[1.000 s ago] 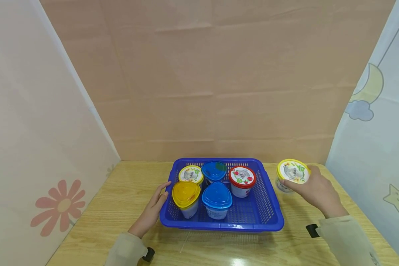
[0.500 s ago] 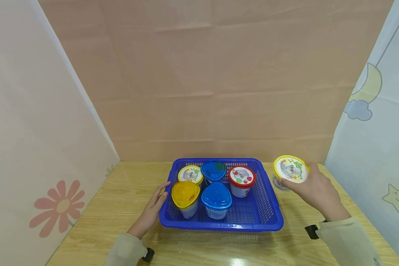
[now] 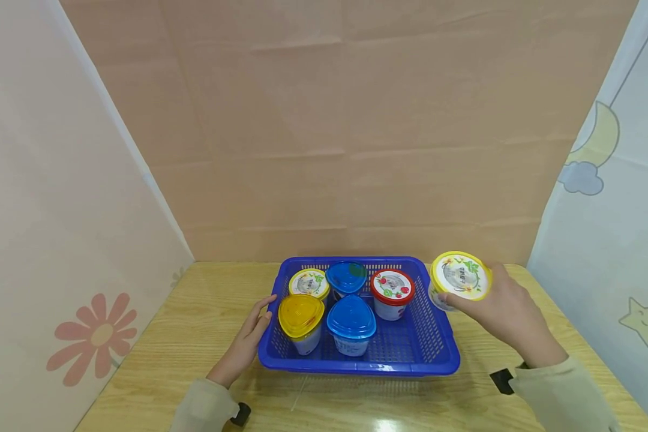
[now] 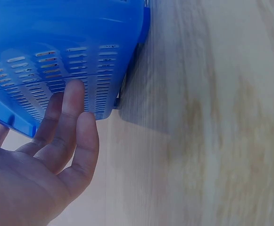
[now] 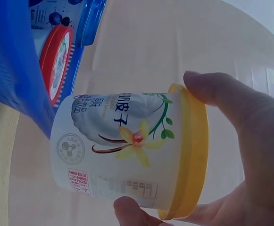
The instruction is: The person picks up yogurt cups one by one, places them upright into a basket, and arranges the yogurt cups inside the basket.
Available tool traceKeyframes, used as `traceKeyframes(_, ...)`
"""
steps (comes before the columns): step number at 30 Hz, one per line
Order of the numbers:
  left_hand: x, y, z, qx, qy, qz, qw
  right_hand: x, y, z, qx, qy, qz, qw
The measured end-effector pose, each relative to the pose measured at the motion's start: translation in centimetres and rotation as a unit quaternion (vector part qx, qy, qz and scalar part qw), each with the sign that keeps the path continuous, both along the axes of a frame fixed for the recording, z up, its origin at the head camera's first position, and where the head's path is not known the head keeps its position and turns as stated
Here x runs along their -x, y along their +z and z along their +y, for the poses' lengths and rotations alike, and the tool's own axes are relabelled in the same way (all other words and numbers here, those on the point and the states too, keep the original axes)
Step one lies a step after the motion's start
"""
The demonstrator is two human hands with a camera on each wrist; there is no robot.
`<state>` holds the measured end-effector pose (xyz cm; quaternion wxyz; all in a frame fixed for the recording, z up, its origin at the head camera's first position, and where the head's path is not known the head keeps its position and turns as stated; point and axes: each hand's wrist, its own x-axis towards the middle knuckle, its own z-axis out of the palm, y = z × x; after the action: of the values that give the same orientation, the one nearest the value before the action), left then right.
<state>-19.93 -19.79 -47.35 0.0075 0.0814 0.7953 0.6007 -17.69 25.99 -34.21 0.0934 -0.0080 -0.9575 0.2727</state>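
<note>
My right hand [image 3: 510,315] holds a white yogurt cup [image 3: 461,276] with a yellow lid, off the table and beside the right rim of the blue plastic basket [image 3: 359,368]. In the right wrist view the thumb lies at the lid's edge of this cup [image 5: 127,150], printed with a yellow flower. My left hand [image 3: 245,345] rests against the basket's left side. Its fingers [image 4: 73,106], loosely bent, lie at the slotted outer wall in the left wrist view. Inside the basket stand a red-lidded cup [image 3: 393,287] and several others.
Among the basket's cups are two yellow-lidded ones, the front one [image 3: 301,315] tilted, and two blue-lidded ones, one in front [image 3: 352,318]. The basket stands on a wooden table [image 3: 194,318]. Brown paper [image 3: 335,150] covers the back wall.
The right hand has lifted the yogurt cup and carried it left, from the table's right side to the basket's right rim. The left hand and the basket have stayed in place.
</note>
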Motion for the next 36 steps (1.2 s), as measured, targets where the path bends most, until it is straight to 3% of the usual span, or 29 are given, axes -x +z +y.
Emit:
traceKeyframes(18,0.0,-0.1,0.0,0.0,0.001,0.001,1.0,-0.3,0.2,-2.2,0.004,0.058,-0.039,0.9975)
traceKeyframes(36,-0.1,0.0,0.1,0.005,0.002,-0.003,1.0,-0.2,-0.8,-4.0,0.02,0.116,-0.058,0.9913)
